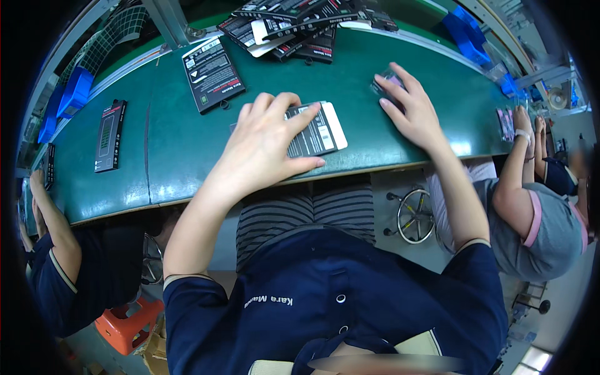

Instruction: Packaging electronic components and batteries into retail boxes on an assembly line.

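Observation:
My left hand (262, 144) is closed over a flat black carton (309, 139) near the table's front edge. Its fingers lie across the top and the thumb runs along the near side. A white end flap (335, 125) sticks out at the carton's right end. Farther right, my right hand (414, 112) curls its fingers round a small clear plastic pack (389, 80) with something pinkish inside. The pack is partly hidden by the fingers, so its kind is not clear.
A black printed carton (212, 75) lies beyond my left hand, and several more cartons (300, 31) are heaped at the back. Another carton (111, 135) lies far left. Blue bins (75, 92) hang along the frame. Co-workers sit on both sides, one hand (522, 119) at the right.

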The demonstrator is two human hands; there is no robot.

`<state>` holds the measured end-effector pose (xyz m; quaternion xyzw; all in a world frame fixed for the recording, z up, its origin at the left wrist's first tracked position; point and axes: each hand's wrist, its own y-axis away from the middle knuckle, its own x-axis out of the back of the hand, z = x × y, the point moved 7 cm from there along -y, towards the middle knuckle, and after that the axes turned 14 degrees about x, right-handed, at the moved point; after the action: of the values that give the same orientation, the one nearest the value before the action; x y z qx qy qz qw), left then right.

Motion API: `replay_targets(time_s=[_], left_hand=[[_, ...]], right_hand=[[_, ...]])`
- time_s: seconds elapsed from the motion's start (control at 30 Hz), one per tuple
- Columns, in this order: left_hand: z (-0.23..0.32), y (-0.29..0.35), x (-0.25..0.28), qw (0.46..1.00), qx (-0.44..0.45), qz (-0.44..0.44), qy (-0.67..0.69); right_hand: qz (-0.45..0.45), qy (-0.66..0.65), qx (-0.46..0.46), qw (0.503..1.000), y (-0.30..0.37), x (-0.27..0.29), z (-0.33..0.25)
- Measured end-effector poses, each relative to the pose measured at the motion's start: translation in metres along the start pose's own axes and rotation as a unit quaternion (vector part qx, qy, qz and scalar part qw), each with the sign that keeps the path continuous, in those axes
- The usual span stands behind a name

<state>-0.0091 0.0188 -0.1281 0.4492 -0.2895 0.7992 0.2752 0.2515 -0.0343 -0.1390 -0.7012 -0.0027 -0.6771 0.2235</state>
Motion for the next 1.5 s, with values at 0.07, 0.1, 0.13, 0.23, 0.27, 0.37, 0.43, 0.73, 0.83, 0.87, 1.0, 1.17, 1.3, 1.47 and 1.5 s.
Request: replay_targets(time_s=[0.07, 0.1, 0.13, 0.23, 0.27, 0.37, 0.43, 0.73, 0.83, 0.87, 1.0, 1.17, 1.3, 1.47, 1.5], left_hand=[[-0.005, 0.002, -0.003, 1.000, 0.007, 0.009, 0.012], [-0.004, 0.000, -0.003, 1.000, 0.015, 0.010, 0.008], [-0.002, -0.002, -0.002, 0.999, 0.028, 0.022, 0.001], [-0.007, 0.001, 0.001, 0.999, 0.039, 0.034, 0.007], [-0.009, -0.002, 0.001, 0.999, 0.032, 0.033, 0.012], [-0.006, -0.004, -0.001, 0.998, -0.001, -0.048, 0.040], [0.002, -0.004, -0.002, 0.997, -0.036, -0.050, 0.051], [0.023, 0.001, 0.036, 0.968, -0.018, 0.151, 0.202], [0.017, 0.014, 0.050, 0.925, -0.019, 0.286, 0.250], [0.014, 0.021, 0.036, 0.898, -0.035, 0.320, 0.299], [0.004, 0.020, 0.043, 0.767, -0.003, 0.234, 0.598], [0.000, 0.009, 0.042, 0.708, 0.026, 0.216, 0.672], [-0.004, 0.003, 0.039, 0.709, 0.031, 0.226, 0.667], [-0.011, 0.015, 0.045, 0.812, -0.044, 0.352, 0.463], [-0.015, 0.020, 0.050, 0.813, -0.042, 0.354, 0.460]], right_hand=[[0.088, -0.039, -0.036, 0.995, 0.007, 0.001, -0.016], [0.110, -0.061, -0.083, 0.989, 0.007, 0.005, -0.026], [0.107, -0.074, -0.111, 0.985, 0.009, 0.001, -0.031], [0.119, -0.147, -0.143, 0.971, 0.002, 0.005, -0.046], [0.108, -0.205, -0.026, 0.972, -0.006, 0.005, -0.058], [0.052, -0.313, 0.183, 0.931, -0.010, 0.015, -0.098], [0.039, -0.461, 0.146, 0.874, -0.006, 0.006, -0.087], [0.487, -0.521, 0.088, 0.695, -0.033, 0.068, -0.115], [0.160, -0.854, -0.044, 0.492, -0.045, 0.028, -0.138], [0.176, -0.856, -0.037, 0.485, -0.055, 0.030, -0.155], [0.392, -0.575, 0.101, 0.711, -0.062, 0.044, -0.156], [0.402, -0.673, 0.014, 0.621, -0.065, 0.021, -0.151], [0.423, -0.729, 0.005, 0.538, -0.071, 0.027, -0.149], [0.432, -0.531, 0.091, 0.724, -0.069, 0.004, -0.156], [0.434, -0.538, 0.080, 0.719, -0.068, -0.001, -0.155]])
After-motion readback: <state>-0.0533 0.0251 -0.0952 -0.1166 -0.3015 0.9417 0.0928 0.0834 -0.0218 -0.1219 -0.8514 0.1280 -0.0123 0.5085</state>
